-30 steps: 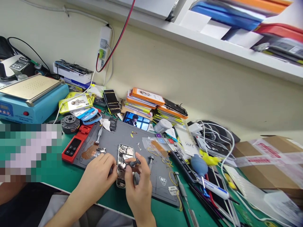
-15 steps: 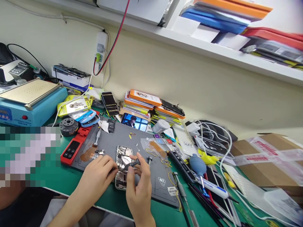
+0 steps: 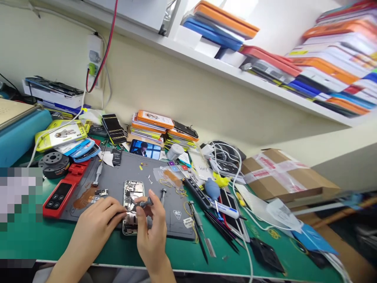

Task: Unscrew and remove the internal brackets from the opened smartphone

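Observation:
An opened phone [image 3: 133, 226] lies on the grey work mat, its inner parts bare. My right hand [image 3: 152, 230] grips a small dark screwdriver [image 3: 144, 203] over the middle of the phone, the tool slanting down to the left. At the phone's left edge is my left hand [image 3: 101, 218], its fingers pinched together; what is between the fingertips is hidden. Another screwdriver [image 3: 163, 194] stands just right of my right hand. Up and left on the mat [image 3: 120, 175] are a small phone part [image 3: 101, 192] and a silver screwdriver [image 3: 98, 174].
A red device [image 3: 63, 190] borders the mat's left side. Behind the mat a phone [image 3: 145, 149] shows a video. Right of it lie a black pen-like tool [image 3: 196, 192], a blue air blower [image 3: 212, 188], cables and a cardboard box [image 3: 277, 173]. A person's blurred-out arm [image 3: 17, 212] is at far left.
The view has swung to the right, so everything sits further left in it. Both hands stay at the phone, the screwdriver still in my right hand.

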The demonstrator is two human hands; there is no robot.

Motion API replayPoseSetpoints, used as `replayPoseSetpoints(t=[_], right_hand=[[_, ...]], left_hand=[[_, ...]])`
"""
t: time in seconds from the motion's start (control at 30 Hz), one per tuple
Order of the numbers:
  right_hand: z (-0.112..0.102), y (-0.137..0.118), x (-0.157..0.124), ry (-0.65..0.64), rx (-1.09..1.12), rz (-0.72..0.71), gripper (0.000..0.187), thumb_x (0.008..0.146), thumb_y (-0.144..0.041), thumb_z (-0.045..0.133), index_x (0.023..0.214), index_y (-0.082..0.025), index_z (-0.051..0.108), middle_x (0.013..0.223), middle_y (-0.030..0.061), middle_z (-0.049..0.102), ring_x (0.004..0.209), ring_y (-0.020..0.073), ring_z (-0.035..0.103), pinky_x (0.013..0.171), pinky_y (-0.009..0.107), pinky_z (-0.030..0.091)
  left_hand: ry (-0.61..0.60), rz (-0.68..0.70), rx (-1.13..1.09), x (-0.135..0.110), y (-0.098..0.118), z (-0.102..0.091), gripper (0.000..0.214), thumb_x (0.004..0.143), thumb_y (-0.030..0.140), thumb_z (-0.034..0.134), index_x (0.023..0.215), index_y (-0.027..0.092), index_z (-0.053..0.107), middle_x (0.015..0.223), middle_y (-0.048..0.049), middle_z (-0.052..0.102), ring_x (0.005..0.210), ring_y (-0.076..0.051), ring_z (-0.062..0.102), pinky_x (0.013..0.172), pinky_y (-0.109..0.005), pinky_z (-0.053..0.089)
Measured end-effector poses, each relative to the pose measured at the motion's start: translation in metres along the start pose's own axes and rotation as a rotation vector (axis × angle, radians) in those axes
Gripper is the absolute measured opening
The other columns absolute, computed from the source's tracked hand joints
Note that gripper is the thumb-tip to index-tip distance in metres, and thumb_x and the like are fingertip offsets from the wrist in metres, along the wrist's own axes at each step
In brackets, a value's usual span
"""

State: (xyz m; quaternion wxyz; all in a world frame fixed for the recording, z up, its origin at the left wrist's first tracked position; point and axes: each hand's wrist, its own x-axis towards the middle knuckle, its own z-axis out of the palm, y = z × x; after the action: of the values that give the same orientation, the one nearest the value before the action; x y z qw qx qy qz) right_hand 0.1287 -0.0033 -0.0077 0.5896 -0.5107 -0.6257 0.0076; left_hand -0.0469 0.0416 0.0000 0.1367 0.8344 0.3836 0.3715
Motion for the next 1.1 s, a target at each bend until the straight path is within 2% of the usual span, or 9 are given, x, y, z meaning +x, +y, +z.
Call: replayPoseSetpoints(t=[0.17,0.43,0.6,0.77,0.83,0.97,1.1], right_hand=[[0.002,0.003,-0.003,-0.046,0.1,-0.021,0.051,0.12,-0.023,0.051,0.169,-0.032,0.039,0.123,0.0094,0.076,0.105,0.0186,0.079,0.086,0.031,0.069],[0.002,0.002,0.002,-0.075,0.166,0.026,0.053,0.119,-0.021,0.05,0.17,-0.034,0.037,0.125,0.007,0.076,0.107,0.0176,0.079,0.091,0.032,0.068],[0.003,0.001,0.001,0.0,0.173,0.074,0.049,0.12,-0.024,0.049,0.167,-0.031,0.04,0.121,0.0071,0.076,0.103,0.0178,0.077,0.09,0.032,0.067],[0.003,-0.001,0.003,0.056,0.274,0.263,0.045,0.121,-0.031,0.049,0.164,-0.023,0.043,0.112,0.0083,0.074,0.084,0.0161,0.074,0.071,0.027,0.066],[0.002,-0.001,0.006,0.06,0.315,0.336,0.045,0.121,-0.035,0.048,0.163,-0.021,0.044,0.106,0.0068,0.074,0.079,0.0153,0.072,0.068,0.026,0.066],[0.001,-0.001,0.009,0.061,0.305,0.423,0.047,0.12,-0.046,0.049,0.16,-0.021,0.048,0.104,0.0065,0.074,0.089,0.0182,0.074,0.076,0.029,0.068],[0.0,-0.002,0.009,0.043,0.36,0.495,0.051,0.119,-0.052,0.051,0.158,-0.021,0.048,0.104,0.0066,0.072,0.086,0.0192,0.075,0.068,0.029,0.068]], left_hand=[[0.012,0.036,0.0,0.0,-0.006,0.002,0.043,0.122,0.05,0.043,0.1,0.028,0.073,0.099,0.0033,0.077,0.082,-0.016,0.073,0.076,-0.03,0.05],[-0.018,0.051,0.053,0.002,-0.006,0.003,0.029,0.119,0.041,0.049,0.103,0.029,0.069,0.103,0.0028,0.077,0.086,-0.02,0.071,0.08,-0.032,0.05],[-0.009,0.069,0.074,0.004,-0.004,0.001,0.026,0.118,0.038,0.05,0.103,0.029,0.069,0.101,0.0024,0.077,0.082,-0.02,0.071,0.078,-0.032,0.05],[-0.006,0.088,0.105,0.005,-0.001,0.002,0.024,0.118,0.036,0.051,0.105,0.027,0.07,0.101,0.0016,0.076,0.085,-0.02,0.071,0.079,-0.033,0.049],[0.0,0.106,0.141,0.006,0.0,0.003,0.026,0.118,0.035,0.051,0.105,0.027,0.072,0.1,0.0006,0.075,0.084,-0.02,0.071,0.078,-0.033,0.049],[0.005,0.124,0.167,0.008,0.003,0.004,0.032,0.118,0.033,0.05,0.1,0.026,0.075,0.094,0.0,0.075,0.081,-0.019,0.07,0.074,-0.032,0.05],[-0.034,0.085,0.11,0.007,0.003,0.001,0.037,0.119,0.035,0.049,0.095,0.026,0.076,0.091,0.0005,0.076,0.08,-0.018,0.071,0.074,-0.031,0.052]])
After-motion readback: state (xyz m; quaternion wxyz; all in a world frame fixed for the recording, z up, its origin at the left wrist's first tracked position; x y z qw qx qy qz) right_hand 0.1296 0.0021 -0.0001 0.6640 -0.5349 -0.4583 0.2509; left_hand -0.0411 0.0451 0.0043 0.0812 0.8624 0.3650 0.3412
